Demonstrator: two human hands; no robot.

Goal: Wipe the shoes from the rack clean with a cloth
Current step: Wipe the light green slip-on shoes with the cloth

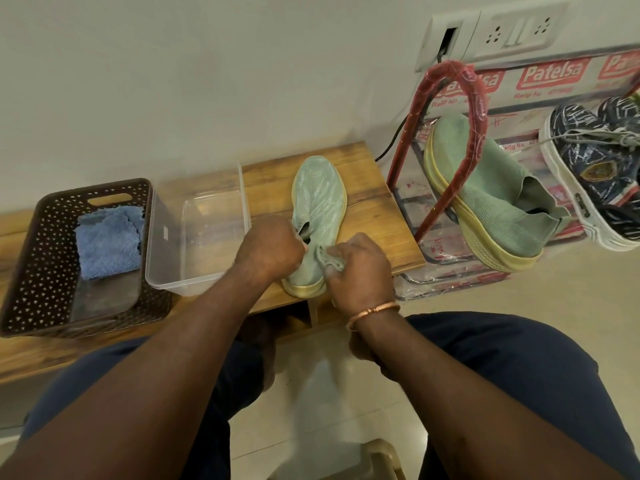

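A pale green knit shoe (318, 199) with a yellowish sole lies on the wooden bench (374, 209), toe pointing to the wall. My left hand (272, 249) grips the shoe's collar at the left side of its opening. My right hand (360, 271) pinches the heel part of the collar on the right. A blue cloth (109, 242) lies folded in the brown basket (31, 258), away from both hands. The matching green shoe (485, 192) leans on the red-framed rack (446, 157) to the right.
A clear plastic tub (201, 223) stands between the basket and the shoe. Dark patterned sneakers (595, 174) with white soles sit on the rack's right side. A wall socket plate (485, 32) and a black cable are above the rack. My knees are below the bench edge.
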